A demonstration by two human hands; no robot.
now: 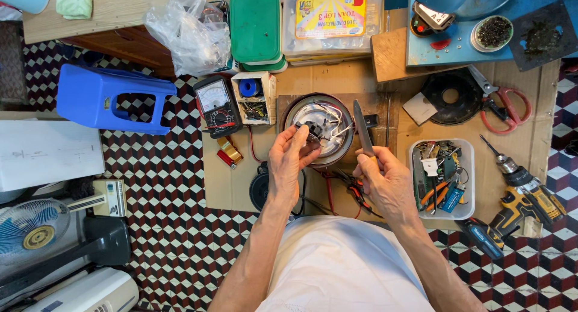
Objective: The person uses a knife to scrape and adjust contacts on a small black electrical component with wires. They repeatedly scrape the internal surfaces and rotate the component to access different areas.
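My left hand [290, 158] pinches a small dark part [312, 132] with thin wires, held just over a round metal appliance base [319, 128] with white wiring inside. My right hand [385, 182] grips a knife [362, 128] by its handle, the blade pointing up and away beside the round base. Both hands hover above a wooden board on a sheet of cardboard [361, 83] spread on the tiled floor.
An analog multimeter [218, 105] and a small box of parts [254, 98] lie to the left. A clear tub of tools [441, 178], a cordless drill [522, 191], red-handled scissors [503, 104] and a black disc [448, 96] lie to the right. A blue stool [111, 98] stands at far left.
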